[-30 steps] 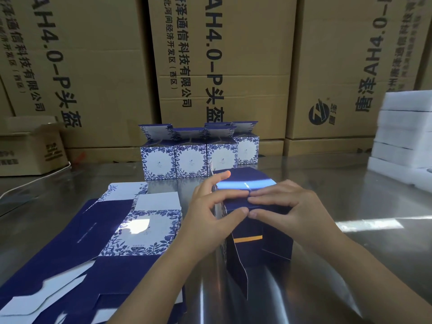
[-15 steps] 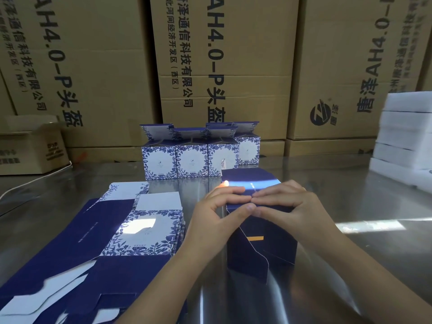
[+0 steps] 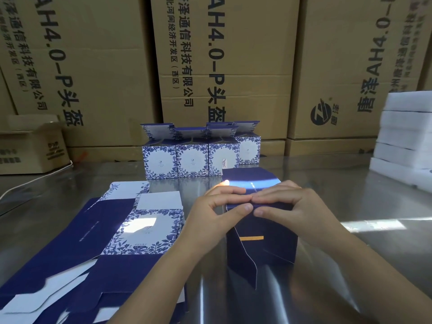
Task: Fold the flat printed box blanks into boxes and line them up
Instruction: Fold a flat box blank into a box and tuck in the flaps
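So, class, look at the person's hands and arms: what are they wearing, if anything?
Nothing shows. The left hand and right hand are bare: no gloves, rings or watch. The left forearm and right forearm are uncovered down to the picture's edge, with no sleeve in view. Fingernails are short and unpainted.

Printed brown cartons [image 3: 224, 54] are standing along the back. White foam slabs [image 3: 406, 134] are lying stacked at right.
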The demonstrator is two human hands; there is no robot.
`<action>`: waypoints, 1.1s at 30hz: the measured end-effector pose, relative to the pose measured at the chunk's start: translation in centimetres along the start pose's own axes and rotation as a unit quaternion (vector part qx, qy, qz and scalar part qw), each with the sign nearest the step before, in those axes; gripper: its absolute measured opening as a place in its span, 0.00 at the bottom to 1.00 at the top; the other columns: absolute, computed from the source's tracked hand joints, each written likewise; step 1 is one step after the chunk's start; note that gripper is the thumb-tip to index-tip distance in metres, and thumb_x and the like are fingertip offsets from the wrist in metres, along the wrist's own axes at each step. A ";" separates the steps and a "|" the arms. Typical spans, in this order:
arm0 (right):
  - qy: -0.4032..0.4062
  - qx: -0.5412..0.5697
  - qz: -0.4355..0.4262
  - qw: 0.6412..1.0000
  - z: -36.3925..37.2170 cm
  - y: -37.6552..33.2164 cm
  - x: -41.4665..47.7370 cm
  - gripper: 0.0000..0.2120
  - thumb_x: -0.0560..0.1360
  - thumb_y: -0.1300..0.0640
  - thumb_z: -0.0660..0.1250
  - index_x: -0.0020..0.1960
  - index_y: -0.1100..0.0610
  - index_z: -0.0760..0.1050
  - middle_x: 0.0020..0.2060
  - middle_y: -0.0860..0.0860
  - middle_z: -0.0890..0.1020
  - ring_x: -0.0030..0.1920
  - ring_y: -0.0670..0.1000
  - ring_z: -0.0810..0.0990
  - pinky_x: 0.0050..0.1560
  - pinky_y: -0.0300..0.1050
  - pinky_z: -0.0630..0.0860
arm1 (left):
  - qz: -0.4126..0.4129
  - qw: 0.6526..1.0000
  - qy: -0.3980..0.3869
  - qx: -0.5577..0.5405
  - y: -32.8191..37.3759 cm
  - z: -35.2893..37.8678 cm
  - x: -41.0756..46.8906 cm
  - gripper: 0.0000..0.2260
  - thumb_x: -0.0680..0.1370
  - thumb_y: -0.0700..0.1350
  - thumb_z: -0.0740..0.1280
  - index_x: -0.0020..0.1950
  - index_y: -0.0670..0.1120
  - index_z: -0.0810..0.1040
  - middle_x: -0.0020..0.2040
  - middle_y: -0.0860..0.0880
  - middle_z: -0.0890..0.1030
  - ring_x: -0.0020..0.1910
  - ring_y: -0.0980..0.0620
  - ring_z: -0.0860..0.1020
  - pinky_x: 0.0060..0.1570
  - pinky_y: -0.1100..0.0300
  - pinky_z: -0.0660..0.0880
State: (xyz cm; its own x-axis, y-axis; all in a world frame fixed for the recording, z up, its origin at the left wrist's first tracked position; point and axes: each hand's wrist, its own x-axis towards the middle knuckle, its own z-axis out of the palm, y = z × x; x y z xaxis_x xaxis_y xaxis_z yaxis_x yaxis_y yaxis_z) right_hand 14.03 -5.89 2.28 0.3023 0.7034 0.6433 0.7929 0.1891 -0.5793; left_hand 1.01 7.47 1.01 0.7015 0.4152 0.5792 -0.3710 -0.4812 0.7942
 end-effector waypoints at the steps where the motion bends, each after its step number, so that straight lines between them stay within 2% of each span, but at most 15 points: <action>1: -0.016 0.004 0.005 1.000 -0.2 0.0 0.0 0.13 0.61 0.40 0.71 0.45 0.32 0.80 0.45 0.34 0.83 0.56 0.37 0.75 0.55 0.27 0.68 | 0.000 1.000 0.001 0.002 0.0 0.0 0.0 0.07 0.67 0.51 0.73 0.43 0.58 0.85 0.52 0.55 0.82 0.58 0.58 0.76 0.62 0.63 0.69; 3: -0.029 0.011 0.009 0.999 -0.4 0.1 0.0 0.13 0.62 0.43 0.72 0.46 0.33 0.80 0.45 0.34 0.83 0.57 0.37 0.75 0.56 0.28 0.68 | -0.002 1.000 0.003 0.009 0.0 0.0 0.0 0.07 0.68 0.50 0.75 0.43 0.60 0.85 0.52 0.55 0.82 0.58 0.59 0.76 0.61 0.64 0.69; 8: 0.001 0.028 0.006 1.000 0.0 0.1 -0.1 0.10 0.64 0.47 0.71 0.44 0.37 0.82 0.43 0.36 0.84 0.54 0.37 0.76 0.54 0.28 0.70 | 0.003 1.000 0.003 0.021 0.0 -0.2 0.1 0.14 0.71 0.40 0.74 0.44 0.61 0.84 0.51 0.55 0.82 0.58 0.60 0.76 0.61 0.64 0.69; 11: 0.005 0.030 0.009 0.999 0.0 0.1 -0.1 0.09 0.64 0.46 0.71 0.42 0.36 0.82 0.42 0.37 0.84 0.54 0.37 0.76 0.54 0.28 0.70 | 0.007 0.997 0.001 0.078 0.2 -0.2 0.0 0.14 0.71 0.40 0.74 0.46 0.61 0.83 0.51 0.62 0.82 0.63 0.67 0.71 0.63 0.71 0.65; 13: 0.005 0.021 0.009 1.000 0.0 0.0 -0.1 0.09 0.63 0.45 0.71 0.42 0.34 0.81 0.43 0.36 0.84 0.54 0.37 0.76 0.55 0.28 0.70 | 0.023 0.993 -0.002 0.116 0.3 -0.2 0.0 0.13 0.72 0.40 0.73 0.48 0.60 0.82 0.49 0.67 0.81 0.62 0.71 0.70 0.61 0.75 0.64; 16: 0.002 0.022 0.017 1.000 0.0 -0.1 0.0 0.10 0.62 0.45 0.72 0.43 0.37 0.82 0.43 0.36 0.84 0.54 0.36 0.77 0.55 0.27 0.69 | 0.031 0.990 -0.001 0.140 0.5 -0.2 0.0 0.12 0.72 0.39 0.73 0.48 0.57 0.83 0.45 0.71 0.79 0.59 0.72 0.72 0.59 0.77 0.64; 20: 0.007 0.051 0.036 0.998 -0.6 -0.2 0.0 0.10 0.61 0.48 0.74 0.42 0.43 0.83 0.43 0.38 0.85 0.53 0.36 0.79 0.59 0.26 0.67 | 0.030 0.988 0.003 0.150 0.5 -0.5 0.1 0.10 0.72 0.38 0.73 0.49 0.52 0.83 0.43 0.72 0.78 0.56 0.74 0.73 0.57 0.78 0.64; 24: 0.025 0.055 0.062 0.996 -0.9 0.2 -0.1 0.10 0.64 0.59 0.77 0.45 0.51 0.85 0.46 0.43 0.85 0.54 0.36 0.79 0.56 0.24 0.67 | 0.033 0.988 0.015 0.152 0.4 -1.0 0.2 0.10 0.72 0.37 0.73 0.46 0.52 0.83 0.43 0.71 0.78 0.53 0.75 0.74 0.57 0.78 0.66; 29: 0.031 0.070 0.070 0.995 -0.5 0.2 -0.1 0.10 0.66 0.62 0.76 0.45 0.51 0.84 0.43 0.41 0.85 0.52 0.35 0.79 0.56 0.26 0.68 | 0.039 0.987 0.018 0.154 0.3 -1.2 0.3 0.09 0.72 0.36 0.73 0.49 0.47 0.84 0.45 0.65 0.80 0.51 0.74 0.76 0.57 0.77 0.67; 33: 0.038 0.070 0.070 0.994 -0.5 0.2 -0.1 0.09 0.65 0.63 0.76 0.44 0.53 0.84 0.42 0.43 0.86 0.52 0.37 0.80 0.58 0.29 0.70 | 0.046 0.985 0.018 0.165 0.2 -1.2 0.3 0.09 0.72 0.37 0.73 0.50 0.47 0.84 0.45 0.66 0.79 0.51 0.73 0.76 0.57 0.76 0.68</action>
State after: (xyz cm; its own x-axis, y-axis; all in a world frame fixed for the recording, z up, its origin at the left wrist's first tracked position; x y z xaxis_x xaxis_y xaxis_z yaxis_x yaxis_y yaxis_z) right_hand 14.40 -6.29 2.34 0.4484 0.6764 0.5843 0.6605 0.1897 -0.7265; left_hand 0.45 8.39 1.56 0.6500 0.3813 0.6573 -0.2106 -0.7407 0.6380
